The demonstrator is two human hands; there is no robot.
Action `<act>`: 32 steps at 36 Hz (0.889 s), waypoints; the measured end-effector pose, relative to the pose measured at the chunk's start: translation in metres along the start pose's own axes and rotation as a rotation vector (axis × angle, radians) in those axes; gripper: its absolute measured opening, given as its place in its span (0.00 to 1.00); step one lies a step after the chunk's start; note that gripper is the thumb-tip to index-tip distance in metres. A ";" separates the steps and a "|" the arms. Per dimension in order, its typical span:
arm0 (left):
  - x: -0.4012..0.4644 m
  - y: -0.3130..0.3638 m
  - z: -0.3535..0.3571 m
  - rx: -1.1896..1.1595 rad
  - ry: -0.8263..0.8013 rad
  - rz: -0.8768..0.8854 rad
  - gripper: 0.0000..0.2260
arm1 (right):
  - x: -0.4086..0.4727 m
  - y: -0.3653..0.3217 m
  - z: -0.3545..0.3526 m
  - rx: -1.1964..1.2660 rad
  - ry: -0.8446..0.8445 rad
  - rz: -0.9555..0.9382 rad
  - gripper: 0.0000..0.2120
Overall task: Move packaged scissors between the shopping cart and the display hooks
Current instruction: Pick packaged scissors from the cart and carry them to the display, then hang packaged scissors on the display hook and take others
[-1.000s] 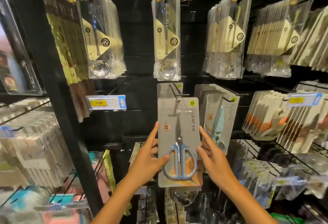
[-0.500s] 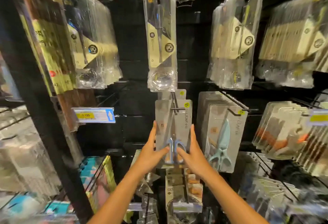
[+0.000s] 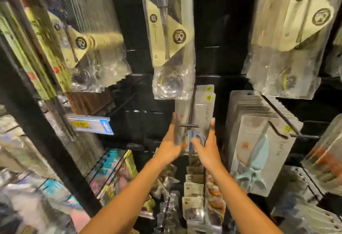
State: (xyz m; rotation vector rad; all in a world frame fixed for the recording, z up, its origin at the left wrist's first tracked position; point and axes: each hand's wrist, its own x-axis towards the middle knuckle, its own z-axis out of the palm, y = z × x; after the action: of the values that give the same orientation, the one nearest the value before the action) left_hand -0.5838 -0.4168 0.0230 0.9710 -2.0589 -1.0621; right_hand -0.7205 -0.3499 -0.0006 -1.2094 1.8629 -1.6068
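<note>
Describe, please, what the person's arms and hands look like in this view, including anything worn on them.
Both forearms are bare up to the frame's lower edge, with no sleeves visible. The left hand and right hand wear no gloves; no rings, watch or bracelets show. Motion blur hides finer detail such as the nails.

Black display hook (image 3: pixel 192 111) carries two grey scissors packs (image 3: pixel 208 111).

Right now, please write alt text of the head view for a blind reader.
Two bare hands, left hand and right hand, hold a grey card pack of blue-handled scissors by its sides on a black display hook. Clear-bagged utensils hang above.
</note>
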 end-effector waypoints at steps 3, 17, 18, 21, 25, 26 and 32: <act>-0.003 -0.016 0.002 0.100 0.059 -0.035 0.37 | -0.010 0.009 0.002 -0.008 0.007 0.042 0.44; -0.176 -0.066 -0.046 0.435 0.018 0.078 0.33 | -0.127 0.032 0.057 -0.066 -0.355 -0.013 0.33; -0.192 -0.072 -0.053 0.474 0.026 0.057 0.33 | -0.137 0.031 0.063 -0.058 -0.420 -0.041 0.32; -0.245 -0.083 -0.075 0.545 0.055 0.010 0.32 | -0.170 0.026 0.083 -0.078 -0.616 -0.163 0.31; -0.318 -0.083 -0.100 0.537 0.095 -0.043 0.29 | -0.212 0.014 0.110 -0.164 -0.905 -0.293 0.27; -0.336 -0.084 -0.106 0.536 0.120 -0.057 0.29 | -0.222 0.012 0.118 -0.196 -0.962 -0.330 0.27; -0.448 -0.129 -0.135 0.620 0.240 -0.259 0.31 | -0.276 -0.009 0.170 -0.333 -1.162 -0.489 0.29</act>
State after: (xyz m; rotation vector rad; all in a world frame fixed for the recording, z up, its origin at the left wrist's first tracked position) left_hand -0.1956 -0.1552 -0.1054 1.6174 -2.1287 -0.3776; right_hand -0.4371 -0.2279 -0.1004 -2.1981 1.0837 -0.4330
